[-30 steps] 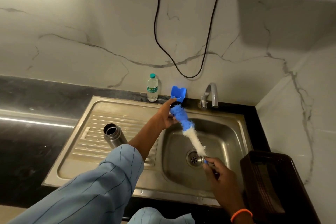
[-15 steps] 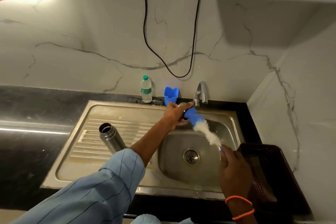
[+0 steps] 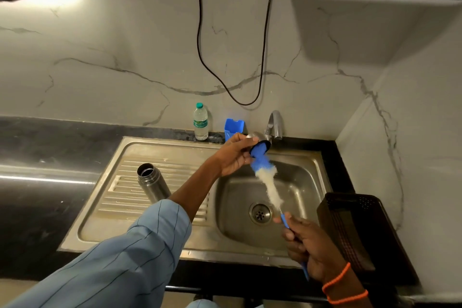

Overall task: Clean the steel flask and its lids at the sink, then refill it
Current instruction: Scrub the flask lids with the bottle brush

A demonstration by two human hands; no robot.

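Counter: black stone countertop (image 3: 62, 147) carrying a steel sink (image 3: 225, 252)
Back ledge: plastic water bottle (image 3: 200, 121), blue holder (image 3: 233, 127)
Drainboard: open steel flask (image 3: 152, 182), upright
Right: dark basket (image 3: 350, 230)

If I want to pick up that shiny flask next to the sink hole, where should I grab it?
Grab the steel flask around its smooth round middle, coming from the left side, probably. It stands upright on the ribbed drainboard with its mouth open on top, so fingers over the top would dip inside, and the sleeved left arm blocks the near right.
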